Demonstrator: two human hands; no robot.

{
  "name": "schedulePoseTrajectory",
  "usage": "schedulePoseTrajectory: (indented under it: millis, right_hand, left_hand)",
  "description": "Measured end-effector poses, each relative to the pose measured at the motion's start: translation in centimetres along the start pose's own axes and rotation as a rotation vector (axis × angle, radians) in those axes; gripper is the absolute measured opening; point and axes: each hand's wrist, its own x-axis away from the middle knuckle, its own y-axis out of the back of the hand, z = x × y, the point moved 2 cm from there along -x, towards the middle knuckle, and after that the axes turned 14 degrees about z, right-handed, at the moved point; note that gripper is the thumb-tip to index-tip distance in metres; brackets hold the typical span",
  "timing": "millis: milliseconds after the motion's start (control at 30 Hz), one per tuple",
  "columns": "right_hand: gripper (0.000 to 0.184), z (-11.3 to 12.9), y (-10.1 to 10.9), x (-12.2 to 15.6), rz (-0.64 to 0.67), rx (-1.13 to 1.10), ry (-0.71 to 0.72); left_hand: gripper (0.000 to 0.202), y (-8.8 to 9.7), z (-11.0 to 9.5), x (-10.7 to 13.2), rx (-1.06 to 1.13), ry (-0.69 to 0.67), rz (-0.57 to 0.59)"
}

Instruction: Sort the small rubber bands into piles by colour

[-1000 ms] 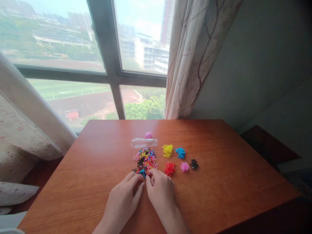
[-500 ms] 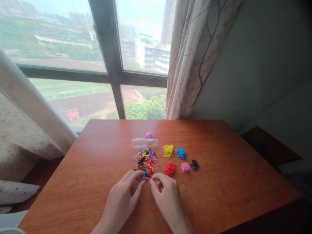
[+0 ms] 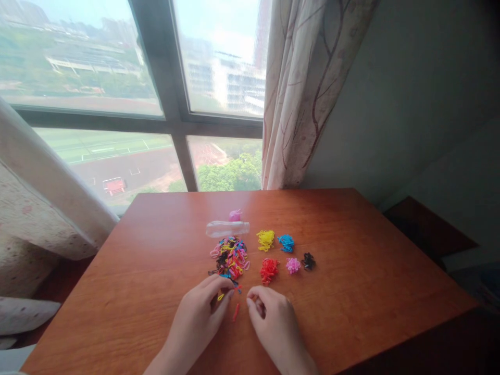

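A mixed pile of small coloured rubber bands lies ahead of my hands. My left hand is at its near edge, thumb and fingers closed on a few rubber bands, red and blue, that show at the fingertips. A yellow rubber band shows beside its thumb. On the table between the hands lies a loose red rubber band. My right hand is apart from the left, its thumb and index finger pinched together; whatever they may hold is too small to make out.
Right of the mixed pile are single-colour heaps: yellow, blue, red, pink and black. Behind it lie a clear plastic bottle and a pink object. The wooden table meets a window and curtain.
My right hand has drawn away to the right from the left fingertips. A red rubber band now lies between the hands, and a yellow one shows by the left thumb. The view has shifted slightly.
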Motion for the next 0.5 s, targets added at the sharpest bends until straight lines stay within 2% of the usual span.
schedulePoseTrajectory:
  millis: [133, 267, 500]
  right_hand:
    - [0.021, 0.7, 0.1, 0.6, 0.058, 0.072, 0.050]
    - [0.023, 1.9, -0.4, 0.7, 0.129, 0.145, 0.091]
    - [0.019, 1.2, -1.0, 0.8, 0.118, 0.181, 0.047]
  left_hand:
    - [0.015, 0.5, -0.3, -0.7, -0.047, -0.003, 0.006]
    - [0.016, 0.9, -1.8, -2.6, -0.105, -0.008, 0.076]
    - [0.017, -0.5, -4.5, -7.0, -0.275, -0.079, 0.199]
